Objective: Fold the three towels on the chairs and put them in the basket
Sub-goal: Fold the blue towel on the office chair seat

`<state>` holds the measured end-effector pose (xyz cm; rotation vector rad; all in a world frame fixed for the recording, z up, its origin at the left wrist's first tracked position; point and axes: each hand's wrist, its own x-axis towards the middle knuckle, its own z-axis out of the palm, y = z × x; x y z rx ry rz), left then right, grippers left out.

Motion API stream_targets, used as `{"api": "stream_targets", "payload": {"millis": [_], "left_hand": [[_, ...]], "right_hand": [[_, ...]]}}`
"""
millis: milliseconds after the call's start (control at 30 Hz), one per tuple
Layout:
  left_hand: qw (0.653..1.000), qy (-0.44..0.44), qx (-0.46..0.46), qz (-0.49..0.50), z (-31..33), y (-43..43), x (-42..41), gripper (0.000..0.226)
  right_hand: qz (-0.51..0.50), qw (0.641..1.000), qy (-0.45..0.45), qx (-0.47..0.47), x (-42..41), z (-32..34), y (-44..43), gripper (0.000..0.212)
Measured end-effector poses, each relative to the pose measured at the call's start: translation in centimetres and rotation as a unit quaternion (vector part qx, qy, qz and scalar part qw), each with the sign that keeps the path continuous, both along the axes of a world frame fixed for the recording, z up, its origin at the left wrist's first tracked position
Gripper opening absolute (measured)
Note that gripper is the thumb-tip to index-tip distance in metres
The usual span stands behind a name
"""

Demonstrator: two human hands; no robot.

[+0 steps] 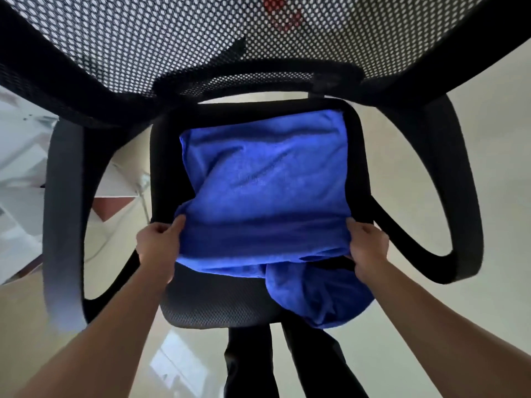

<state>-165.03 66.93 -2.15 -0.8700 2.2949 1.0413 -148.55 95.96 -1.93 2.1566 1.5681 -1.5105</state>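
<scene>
1 blue towel [264, 179] lies spread over the chair seat [215, 300], covering the seat's back and middle, with only a strip of black mesh bare at the seat's front left. The left grip [156, 239], a bare hand, is at the seat's left side. Its fingers are curled and its thumb is on top, pinching the left end of a raised fold of towel. The right grip [367, 245] is at the seat's right side and is closed on the other end of the same fold, with cloth bunched under its fingers. The fold runs straight across the seat between the 2 grips. The rest of the towel bunches up and hangs over the seat's front right corner. The mesh backrest [172, 38] rises behind the seat, and 2 looped armrests [459, 182] flank the seat. Pale floor [474, 326] shows around the seat, and dark trouser legs [250, 363] stand just in front of it.
</scene>
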Motion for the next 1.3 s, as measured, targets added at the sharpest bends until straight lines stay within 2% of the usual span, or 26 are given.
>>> {"api": "stream_targets", "payload": {"millis": [100, 167, 233, 300, 367, 433, 533, 600, 633, 700, 767, 800, 867, 967, 1100, 1167, 1233, 1267, 1300], "left_hand": [[0.994, -0.04, 0.095, 0.047, 0.9, 0.6, 2.9, 0.029], [0.988, -0.084, 0.125, 0.034, 1.2, 0.7, 5.7, 0.024], [0.989, -0.109, 0.1, 0.019, 1.3, 0.0, 7.9, 0.018], [0.992, -0.114, 0.055, -0.004, 1.3, -1.3, 8.7, 0.018], [0.988, -0.132, 0.005, -0.078, 1.3, -2.9, 8.1, 0.025], [0.969, -0.159, -0.04, -0.186, 1.6, -3.4, 6.4, 0.033], [0.957, -0.106, -0.079, -0.257, 0.7, -2.6, 1.5, 0.053], [0.965, -0.042, -0.08, -0.246, -0.3, -0.7, -2.7, 0.067], [0.975, -0.015, -0.059, -0.215, -0.6, 0.5, -4.5, 0.067], [0.988, 0.039, 0.014, -0.152, -1.0, 3.4, -7.7, 0.052], [0.988, 0.061, 0.047, -0.133, -2.0, 5.1, -11.0, 0.032], [0.989, 0.061, 0.051, -0.128, -2.5, 5.4, -12.5, 0.031], [0.991, 0.039, 0.045, -0.123, -3.9, 5.0, -15.1, 0.033], [0.992, 0.04, 0.042, -0.109, -5.1, 4.5, -16.9, 0.035], [0.991, 0.082, -0.055, -0.092, -5.0, 4.1, -16.2, 0.028], [0.976, 0.151, -0.091, -0.126, -2.3, 5.2, -13.5, 0.017], [0.946, 0.203, -0.065, -0.243, 0.0, 6.1, -8.8, 0.008], [0.932, 0.191, -0.053, -0.302, 0.8, 6.2, -6.3, 0.008], [0.921, 0.157, -0.051, -0.354, 0.8, 5.6, -4.0, 0.011]], "right_hand": [[0.005, 0.998, 0.033, -0.051, 0.4, 0.6, -1.6, 0.049], [0.052, 0.995, 0.034, -0.084, 1.5, 1.0, -2.9, 0.034], [0.099, 0.993, 0.005, -0.06, 3.2, 1.1, -3.7, 0.025], [0.187, 0.981, -0.049, -0.009, 4.9, 1.5, -3.3, 0.025], [0.286, 0.953, -0.103, 0.01, 5.8, 2.2, -2.6, 0.028], [0.347, 0.927, -0.14, 0.015, 5.6, 2.9, -1.7, 0.031], [0.372, 0.913, -0.139, 0.095, 2.7, 2.7, 0.4, 0.044], [0.351, 0.92, -0.082, 0.157, -0.7, 1.7, 2.1, 0.049], [0.339, 0.923, -0.062, 0.171, -2.8, 1.1, 2.9, 0.05], [0.319, 0.931, -0.042, 0.173, -6.9, 0.3, 4.4, 0.049], [0.317, 0.933, -0.032, 0.168, -10.4, -0.2, 5.7, 0.032], [0.322, 0.931, -0.035, 0.169, -11.7, -0.3, 6.4, 0.027], [0.328, 0.927, -0.049, 0.173, -13.5, -0.1, 7.6, 0.032], [0.327, 0.921, -0.066, 0.2, -14.7, 0.2, 8.9, 0.023], [0.343, 0.904, -0.08, 0.244, -14.2, 0.2, 8.5, 0.037], [0.4, 0.856, -0.048, 0.324, -13.0, 0.8, 6.8, 0.043], [0.451, 0.815, 0.05, 0.362, -11.0, 1.0, 4.4, 0.039], [0.47, 0.815, 0.087, 0.327, -9.7, 0.5, 3.2, 0.035], [0.479, 0.835, 0.094, 0.256, -8.1, -0.1, 2.3, 0.032]]}}
